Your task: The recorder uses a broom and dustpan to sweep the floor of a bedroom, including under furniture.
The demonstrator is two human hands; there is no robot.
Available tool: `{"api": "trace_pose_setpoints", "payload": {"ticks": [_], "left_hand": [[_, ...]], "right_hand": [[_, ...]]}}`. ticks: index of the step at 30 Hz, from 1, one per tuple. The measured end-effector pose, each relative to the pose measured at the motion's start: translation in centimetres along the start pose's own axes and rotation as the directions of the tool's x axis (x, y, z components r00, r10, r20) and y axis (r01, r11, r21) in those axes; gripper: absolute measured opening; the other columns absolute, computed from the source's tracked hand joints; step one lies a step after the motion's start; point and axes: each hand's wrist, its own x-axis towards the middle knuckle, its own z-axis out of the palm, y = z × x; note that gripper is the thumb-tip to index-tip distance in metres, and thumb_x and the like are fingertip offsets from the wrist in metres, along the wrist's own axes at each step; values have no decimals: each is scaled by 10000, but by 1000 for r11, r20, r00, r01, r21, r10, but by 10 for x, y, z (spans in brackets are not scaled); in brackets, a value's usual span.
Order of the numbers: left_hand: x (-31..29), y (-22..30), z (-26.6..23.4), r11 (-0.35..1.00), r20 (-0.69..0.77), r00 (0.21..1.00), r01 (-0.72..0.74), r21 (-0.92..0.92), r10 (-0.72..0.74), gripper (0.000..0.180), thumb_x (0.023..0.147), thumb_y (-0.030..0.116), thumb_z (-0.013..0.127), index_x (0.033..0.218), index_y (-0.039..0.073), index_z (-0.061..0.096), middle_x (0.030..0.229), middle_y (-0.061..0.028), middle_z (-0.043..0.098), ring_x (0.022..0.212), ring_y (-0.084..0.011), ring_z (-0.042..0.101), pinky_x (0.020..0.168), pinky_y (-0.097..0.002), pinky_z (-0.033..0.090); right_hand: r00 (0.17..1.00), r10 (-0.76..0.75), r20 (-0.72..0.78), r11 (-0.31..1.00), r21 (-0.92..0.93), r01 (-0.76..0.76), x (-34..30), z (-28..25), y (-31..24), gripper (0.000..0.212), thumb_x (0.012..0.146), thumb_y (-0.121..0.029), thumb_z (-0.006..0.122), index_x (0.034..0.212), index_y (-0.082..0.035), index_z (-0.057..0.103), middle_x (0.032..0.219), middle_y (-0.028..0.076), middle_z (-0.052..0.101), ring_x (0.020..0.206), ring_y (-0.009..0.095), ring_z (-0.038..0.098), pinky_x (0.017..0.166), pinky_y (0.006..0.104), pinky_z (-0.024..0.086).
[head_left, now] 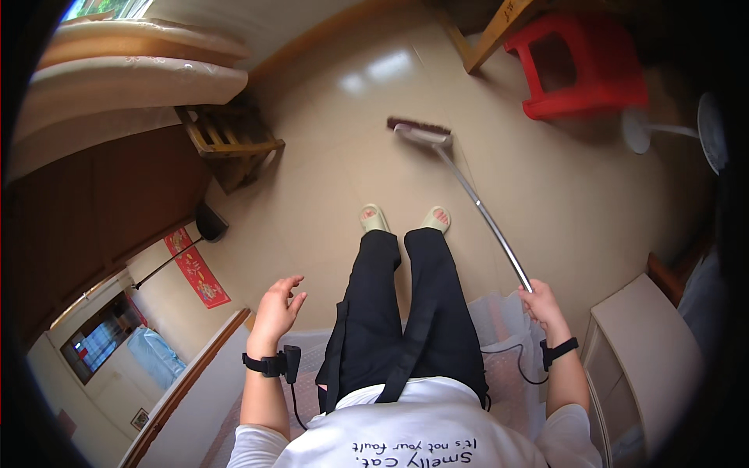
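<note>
My right hand is wrapped round the upper end of a broom's silver handle. The broom slants away to the far left, its pale head with dark bristles resting on the tiled floor ahead of my feet. My left hand hangs in the air at my left, fingers apart and nothing in them. Each wrist wears a black strap, the left one with a small device and a cable. Both my feet, in pale slippers, stand on the floor between my hands and the broom head.
A red plastic stool lies at the far right, beside a white round-based stand. A wooden rack stands at the left, near a black dustpan with a long handle. A cream cabinet is close on my right.
</note>
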Motion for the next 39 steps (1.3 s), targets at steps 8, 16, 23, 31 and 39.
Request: {"api": "trace_pose_setpoints", "payload": {"ticks": [8,16,23,31,39], "left_hand": [[20,7,26,997,2,998,-65,36,65,274,734,102,580,996,39,534,928,-146,555,763,-268,551,672,-326,453],[10,-31,20,998,82,995,-51,35,48,279,734,102,578,1001,38,529,935,-150,555,764,-282,550,671,-331,455],[-11,-27,14,993,127,986,-111,45,105,274,735,101,578,998,39,533,933,-146,555,760,-281,550,653,-326,459],[-10,-24,18,977,102,984,-162,137,148,284,724,78,592,996,29,530,906,-125,559,722,-220,527,633,-296,444],[-8,-11,28,957,164,968,-219,193,188,279,723,80,591,990,29,531,900,-124,559,731,-229,530,646,-306,444]], "right_hand": [[817,-461,-345,775,-606,182,127,-10,-14,193,768,-57,441,939,31,434,672,182,529,600,290,541,507,369,438],[946,-216,-241,754,-657,5,65,90,75,225,790,-33,362,1000,14,427,865,281,538,794,362,564,656,417,466],[977,166,134,860,464,-210,-62,92,103,124,754,-41,491,864,-62,438,471,10,382,292,96,324,275,256,281],[912,176,-371,965,246,-87,-5,48,161,38,780,-59,441,806,-32,445,471,31,410,285,139,365,242,275,267],[924,257,-284,966,106,-236,31,92,180,118,798,-96,424,882,-14,429,533,87,462,355,182,436,274,297,307]]}}
